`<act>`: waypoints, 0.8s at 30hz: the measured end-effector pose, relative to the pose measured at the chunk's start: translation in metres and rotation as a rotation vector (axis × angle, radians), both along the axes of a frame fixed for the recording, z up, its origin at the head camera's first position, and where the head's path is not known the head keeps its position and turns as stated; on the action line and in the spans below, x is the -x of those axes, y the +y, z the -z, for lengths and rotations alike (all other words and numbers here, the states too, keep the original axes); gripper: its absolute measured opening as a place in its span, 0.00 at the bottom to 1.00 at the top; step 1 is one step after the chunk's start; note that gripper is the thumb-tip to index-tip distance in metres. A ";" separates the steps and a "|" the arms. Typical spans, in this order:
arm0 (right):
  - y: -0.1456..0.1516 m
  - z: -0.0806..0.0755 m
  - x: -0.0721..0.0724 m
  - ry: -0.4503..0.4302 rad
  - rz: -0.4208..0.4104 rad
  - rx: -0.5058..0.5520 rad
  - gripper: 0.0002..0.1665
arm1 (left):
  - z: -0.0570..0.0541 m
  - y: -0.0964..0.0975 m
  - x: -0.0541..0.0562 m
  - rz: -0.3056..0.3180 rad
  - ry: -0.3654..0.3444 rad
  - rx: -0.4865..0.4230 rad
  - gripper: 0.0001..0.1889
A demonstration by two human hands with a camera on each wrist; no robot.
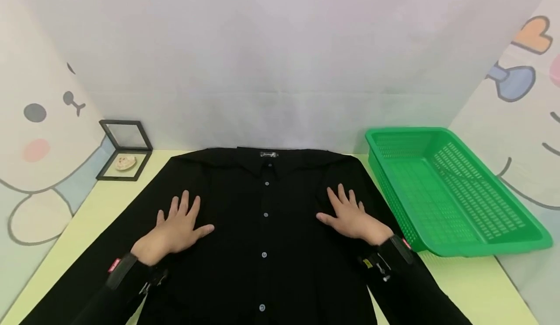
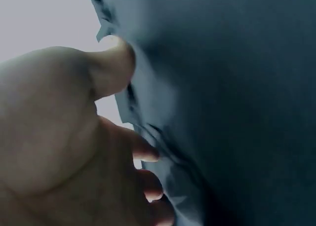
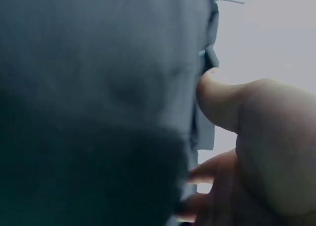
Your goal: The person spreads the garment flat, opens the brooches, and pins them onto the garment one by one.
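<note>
A black button-up shirt (image 1: 236, 247) lies spread on the table, collar at the far edge and button side up. Over its left chest area my left hand (image 1: 175, 235) is palm down with fingers spread. On the other side of the button row, my right hand (image 1: 352, 218) is likewise palm down, its fingers spread near the right sleeve. In the left wrist view, the thumb (image 2: 116, 68) and fingertips come right up to the dark cloth (image 2: 232, 88). The right wrist view has the thumb (image 3: 217, 100) close beside the cloth (image 3: 98, 78).
A green plastic basket (image 1: 442, 247) stands on the right of the pale yellow table (image 1: 481, 279). At the back left sits an open black-framed case (image 1: 139, 167) with a small pale, round item (image 1: 125, 162) in it. White curtains (image 1: 280, 62) border the table.
</note>
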State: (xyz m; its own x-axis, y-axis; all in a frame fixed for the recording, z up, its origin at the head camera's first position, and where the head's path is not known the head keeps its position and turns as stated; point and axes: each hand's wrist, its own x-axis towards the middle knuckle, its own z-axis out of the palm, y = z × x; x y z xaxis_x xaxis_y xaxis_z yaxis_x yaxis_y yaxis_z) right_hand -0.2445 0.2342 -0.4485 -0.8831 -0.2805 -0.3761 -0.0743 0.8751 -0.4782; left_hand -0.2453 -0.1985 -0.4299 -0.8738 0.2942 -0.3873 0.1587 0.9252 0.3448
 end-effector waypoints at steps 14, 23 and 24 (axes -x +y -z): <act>0.036 -0.009 -0.071 -0.096 0.089 0.084 0.53 | 0.008 -0.014 -0.039 0.025 -0.147 -0.102 0.59; 0.042 0.000 -0.091 -0.150 0.084 0.008 0.57 | 0.037 -0.050 -0.050 -0.035 -0.179 -0.231 0.65; 0.041 0.000 -0.095 -0.157 0.088 -0.020 0.57 | 0.040 -0.053 -0.052 -0.054 -0.192 -0.228 0.66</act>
State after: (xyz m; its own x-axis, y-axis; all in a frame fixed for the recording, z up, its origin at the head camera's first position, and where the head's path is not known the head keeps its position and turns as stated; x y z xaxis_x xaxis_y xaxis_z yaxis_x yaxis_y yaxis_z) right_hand -0.1499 0.2754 -0.4485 -0.8339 -0.1961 -0.5159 0.0770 0.8842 -0.4607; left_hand -0.1935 -0.2517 -0.4696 -0.8078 0.3474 -0.4763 0.0227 0.8256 0.5638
